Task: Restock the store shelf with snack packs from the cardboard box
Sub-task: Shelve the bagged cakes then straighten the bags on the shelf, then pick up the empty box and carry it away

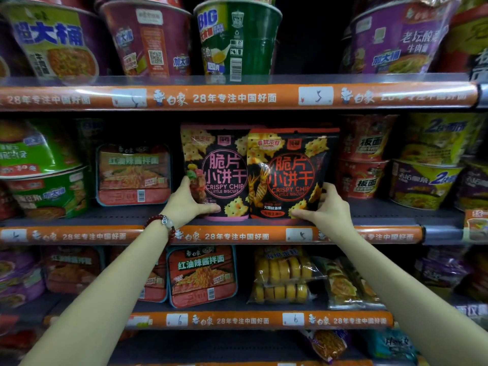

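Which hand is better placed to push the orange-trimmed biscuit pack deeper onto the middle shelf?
The right hand, probably: it already holds the orange-trimmed pack at its lower right corner. The left hand holds the pink-trimmed pack.

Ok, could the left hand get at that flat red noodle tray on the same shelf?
Probably yes. The noodle tray stands just left of the left hand with open shelf front between them, but that hand now grips the pink-trimmed pack and would have to let go first.

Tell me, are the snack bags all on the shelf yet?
Two are up: the pink-trimmed pack and the orange-trimmed pack stand side by side on the middle shelf. The left hand and right hand grip them, apparently straightening them. The box is out of view, so what's left is unclear.
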Motion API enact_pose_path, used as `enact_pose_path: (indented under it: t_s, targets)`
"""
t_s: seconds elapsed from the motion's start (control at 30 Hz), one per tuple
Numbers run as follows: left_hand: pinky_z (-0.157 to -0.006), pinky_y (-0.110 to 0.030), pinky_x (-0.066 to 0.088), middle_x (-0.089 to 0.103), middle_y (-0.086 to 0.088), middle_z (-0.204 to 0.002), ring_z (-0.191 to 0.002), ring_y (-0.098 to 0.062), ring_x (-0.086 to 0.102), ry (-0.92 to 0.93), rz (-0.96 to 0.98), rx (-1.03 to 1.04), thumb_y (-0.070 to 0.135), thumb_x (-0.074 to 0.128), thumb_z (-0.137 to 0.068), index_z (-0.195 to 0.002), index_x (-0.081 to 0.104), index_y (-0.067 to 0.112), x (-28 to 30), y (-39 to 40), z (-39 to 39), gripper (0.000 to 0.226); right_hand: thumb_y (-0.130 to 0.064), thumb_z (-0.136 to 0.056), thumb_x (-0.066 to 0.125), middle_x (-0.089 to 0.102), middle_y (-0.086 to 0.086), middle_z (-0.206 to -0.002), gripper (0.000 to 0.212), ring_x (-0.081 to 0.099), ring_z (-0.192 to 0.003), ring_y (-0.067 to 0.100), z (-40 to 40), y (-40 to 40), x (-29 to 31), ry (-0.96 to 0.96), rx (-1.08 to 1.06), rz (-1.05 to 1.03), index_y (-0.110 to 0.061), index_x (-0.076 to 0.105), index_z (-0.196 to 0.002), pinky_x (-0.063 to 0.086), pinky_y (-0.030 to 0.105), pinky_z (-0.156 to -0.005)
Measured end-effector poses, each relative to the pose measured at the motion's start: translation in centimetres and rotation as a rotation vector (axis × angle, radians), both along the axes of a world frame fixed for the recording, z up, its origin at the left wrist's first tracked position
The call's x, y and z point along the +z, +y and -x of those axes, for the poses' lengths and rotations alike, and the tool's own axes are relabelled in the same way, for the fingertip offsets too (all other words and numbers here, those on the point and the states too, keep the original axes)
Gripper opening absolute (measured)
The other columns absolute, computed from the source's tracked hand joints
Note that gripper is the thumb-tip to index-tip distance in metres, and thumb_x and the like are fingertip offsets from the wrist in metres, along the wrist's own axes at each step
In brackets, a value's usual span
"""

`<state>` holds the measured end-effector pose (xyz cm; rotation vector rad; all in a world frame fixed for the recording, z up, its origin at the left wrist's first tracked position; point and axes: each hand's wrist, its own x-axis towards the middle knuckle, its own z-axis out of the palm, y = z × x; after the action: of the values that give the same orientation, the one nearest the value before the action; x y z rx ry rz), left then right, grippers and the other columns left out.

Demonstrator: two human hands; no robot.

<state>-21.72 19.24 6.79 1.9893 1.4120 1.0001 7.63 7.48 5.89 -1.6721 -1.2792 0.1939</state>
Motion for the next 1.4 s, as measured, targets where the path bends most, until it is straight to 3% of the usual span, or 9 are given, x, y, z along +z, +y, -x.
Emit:
enact_pose_path:
  t_s: [0.3, 0.47, 0.63, 0.73, 0.83, 1.03, 1.13, 1.4]
  targets:
    - [-0.101, -0.042, 0.045, 0.042, -0.01, -0.144, -0.127, -0.029, 0.046, 0.078, -0.032, 0.05, 0.049, 0.085, -0.057, -0.144, 0.018, 0.011, 0.4, -1.5, 1.0, 0.116, -0.038, -0.065, 0.087, 0.06, 0.007, -0.13, 0.096, 0.056, -0.121, 0.026, 0.1, -0.5, 0.1, 0.03, 0.003, 0.039, -0.014, 0.035, -0.142, 0.046, 0.037, -0.098]
    - [-0.078, -0.032, 0.049, 0.059, -0.008, -0.107, -0.102, -0.03, 0.06, 0.14, -0.13, 0.13, 0.045, 0.081, -0.065, -0.123, 0.043, 0.005, 0.3, -3.4, 0.9, 0.08, -0.042, -0.067, 0.085, 0.058, 0.009, -0.132, 0.095, 0.054, -0.122, 0.029, 0.3, -0.8, 0.2, -0.009, -0.029, 0.086, -0.013, 0.034, -0.141, 0.048, 0.04, -0.097]
    - [-0.069, -0.038, 0.05, 0.06, -0.019, -0.108, -0.095, -0.036, 0.061, 0.185, -0.231, 0.27, 0.034, 0.077, -0.074, -0.117, 0.042, 0.001, 0.2, -4.6, 0.6, 0.064, -0.043, -0.071, 0.082, 0.058, 0.011, -0.129, 0.089, 0.055, -0.119, 0.03, 0.5, -1.4, 0.4, -0.095, -0.064, 0.123, -0.007, 0.037, -0.139, 0.048, 0.039, -0.092]
    - [-0.062, -0.034, 0.043, 0.055, -0.015, -0.097, -0.086, -0.034, 0.058, 0.246, -0.363, 0.293, 0.029, 0.072, -0.079, -0.103, 0.047, 0.004, -0.2, -5.6, -0.2, 0.043, -0.041, -0.075, 0.079, 0.057, 0.013, -0.129, 0.083, 0.053, -0.12, 0.032, 0.3, -2.0, -0.2, -0.176, -0.128, 0.126, -0.005, 0.039, -0.139, 0.048, 0.041, -0.091]
    - [-0.065, -0.033, 0.047, 0.055, -0.005, -0.089, -0.081, -0.026, 0.057, 0.319, -0.445, 0.17, 0.029, 0.068, -0.081, -0.085, 0.054, 0.013, -0.1, -7.1, -2.1, 0.022, -0.037, -0.08, 0.075, 0.058, 0.013, -0.122, 0.063, 0.052, -0.116, 0.033, -0.3, -3.1, -0.8, -0.305, -0.158, 0.105, -0.007, 0.052, -0.13, 0.049, 0.042, -0.09]
    - [-0.067, -0.032, 0.051, 0.064, 0.001, -0.078, -0.076, -0.016, 0.06, 0.35, -0.417, -0.144, 0.029, 0.068, -0.081, -0.079, 0.062, 0.015, 0.4, -10.7, -10.3, 0.015, -0.025, -0.081, 0.073, 0.059, 0.01, -0.109, 0.033, 0.057, -0.103, 0.03, -3.8, -6.2, -1.8, -0.418, -0.149, 0.092, -0.01, 0.067, -0.11, 0.049, 0.036, -0.08]
    - [-0.067, -0.033, 0.05, 0.065, -0.002, -0.079, -0.078, -0.02, 0.06, 0.384, -0.407, -0.264, 0.027, 0.068, -0.079, -0.078, 0.063, 0.013, 0.3, -12.5, -15.8, 0.015, -0.03, -0.082, 0.072, 0.063, 0.008, -0.099, 0.027, 0.06, -0.094, 0.028, -7.2, -9.1, -2.1, -0.412, -0.189, 0.137, -0.01, 0.069, -0.101, 0.045, 0.033, -0.071]
    - [-0.075, -0.038, 0.053, 0.069, -0.007, -0.086, -0.084, -0.024, 0.063, 0.511, -0.389, -0.582, 0.028, 0.066, -0.082, -0.081, 0.066, 0.013, -2.8, -18.6, -33.6, 0.016, -0.03, -0.082, 0.073, 0.068, 0.005, -0.089, 0.017, 0.064, -0.093, 0.027, -20.1, -20.1, -5.5, -0.324, -0.347, 0.391, -0.015, 0.069, -0.089, 0.045, 0.03, -0.071]
